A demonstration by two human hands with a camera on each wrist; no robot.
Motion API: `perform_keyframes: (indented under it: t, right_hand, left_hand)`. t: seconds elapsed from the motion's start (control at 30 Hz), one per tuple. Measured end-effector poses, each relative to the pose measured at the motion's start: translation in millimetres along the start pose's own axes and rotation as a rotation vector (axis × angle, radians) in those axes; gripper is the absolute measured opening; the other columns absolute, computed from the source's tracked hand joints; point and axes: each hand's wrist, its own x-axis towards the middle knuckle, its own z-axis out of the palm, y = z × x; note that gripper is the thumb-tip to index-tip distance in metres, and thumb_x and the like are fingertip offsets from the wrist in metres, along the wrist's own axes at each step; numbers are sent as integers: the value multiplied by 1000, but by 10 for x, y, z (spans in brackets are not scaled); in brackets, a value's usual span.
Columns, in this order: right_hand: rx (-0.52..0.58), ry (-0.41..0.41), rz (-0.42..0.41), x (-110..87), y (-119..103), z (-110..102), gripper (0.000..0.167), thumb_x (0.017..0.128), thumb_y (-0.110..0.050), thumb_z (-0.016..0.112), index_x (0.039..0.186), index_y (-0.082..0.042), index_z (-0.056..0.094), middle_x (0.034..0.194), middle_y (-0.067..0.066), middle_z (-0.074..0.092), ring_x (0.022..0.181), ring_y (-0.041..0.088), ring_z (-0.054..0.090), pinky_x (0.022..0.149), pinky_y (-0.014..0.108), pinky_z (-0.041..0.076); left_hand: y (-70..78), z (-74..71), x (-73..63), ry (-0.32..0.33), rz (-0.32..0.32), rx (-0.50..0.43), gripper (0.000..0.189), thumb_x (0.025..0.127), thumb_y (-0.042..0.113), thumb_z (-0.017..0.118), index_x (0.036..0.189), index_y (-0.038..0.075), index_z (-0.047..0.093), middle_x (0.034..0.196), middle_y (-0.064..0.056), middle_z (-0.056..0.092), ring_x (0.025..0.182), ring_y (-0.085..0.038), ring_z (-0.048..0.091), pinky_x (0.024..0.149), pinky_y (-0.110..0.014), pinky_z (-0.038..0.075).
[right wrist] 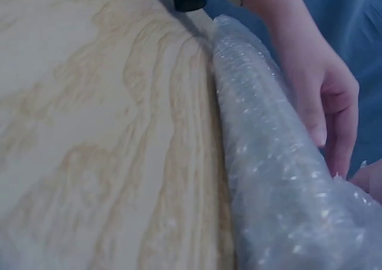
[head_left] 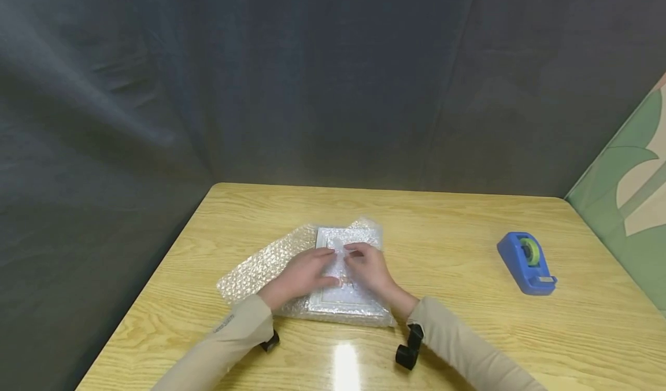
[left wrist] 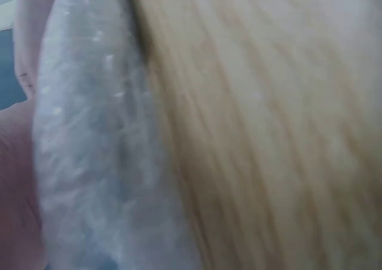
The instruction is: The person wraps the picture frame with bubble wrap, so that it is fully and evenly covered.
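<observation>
A flat, light-coloured frame (head_left: 346, 309) lies on the table inside bubble wrap (head_left: 270, 266). My left hand (head_left: 307, 272) rests on top with fingers extended to the right and the thumb apart. From the other side my right hand (head_left: 370, 268) meets it, its fingertips touching the wrap over the frame's middle. Some of the right fingers are blurred. Along the package's front edge, the right wrist view shows the bubble wrap (right wrist: 262, 144) with the left hand (right wrist: 322, 85) on it. In the left wrist view, bubble wrap (left wrist: 107, 138) stands close to the camera.
A blue tape dispenser (head_left: 525, 266) with a green-yellow roll stands on the right side of the wooden table (head_left: 447, 235). A loose flap of wrap spreads left of the frame. Dark curtains (head_left: 322, 78) hang behind and to the left. A patterned panel (head_left: 629, 188) borders the right.
</observation>
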Motion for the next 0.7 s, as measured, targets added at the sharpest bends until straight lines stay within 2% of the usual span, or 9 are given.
perform_keyframes:
  t: [0.13,0.27,0.37,0.5,0.57,0.63,0.7]
  right_hand:
    - [-114,-21,-95,-21,8,20,28,72,-1,69,100,3,65,99,16,64,85,27,62,74,34,54]
    - [-261,-44,-133,-42,-13,47,34,72,-7,72,104,2,65,106,15,60,78,20,60,71,32,53]
    - [-363,-80,-143,-54,-56,48,40,72,-14,74,108,2,64,111,16,58,76,19,60,69,33,53]
    - [-444,-207,-213,-50,-99,-17,51,73,-21,74,114,5,59,118,19,54,96,28,58,84,40,49]
    - [-445,-300,-273,-48,-105,-83,56,75,-21,73,119,8,54,122,22,51,108,33,52,93,44,44]
    - [-415,-379,-331,-51,-87,-161,55,78,-19,69,123,8,50,125,23,49,114,34,48,97,45,40]
    - [-380,-409,-379,-69,-57,-240,50,82,-15,65,124,6,50,126,22,49,115,34,48,97,46,41]
  left_hand:
    - [-13,-63,-67,60,-49,-40,78,77,49,64,134,1,42,138,-12,41,126,-28,39,105,-41,30]
    - [-42,-88,-82,90,-70,-67,90,71,48,70,137,-1,34,143,-14,32,129,-30,33,106,-42,28]
    - [-62,-68,-65,51,-47,-72,89,73,48,69,139,1,32,146,-12,27,132,-29,29,107,-42,26]
    - [-60,-56,-51,-50,-2,-108,73,80,44,63,137,6,38,146,-7,30,133,-28,26,106,-47,27]
    - [-47,-65,-55,-82,4,-129,66,82,41,62,135,7,41,145,-7,32,133,-28,26,105,-49,28]
    - [-35,-72,-61,-104,-5,-142,64,83,41,60,135,8,42,145,-6,32,134,-28,25,105,-50,28]
    - [-27,-73,-67,-106,-4,-147,63,83,41,60,134,8,43,145,-7,32,134,-28,25,104,-50,28]
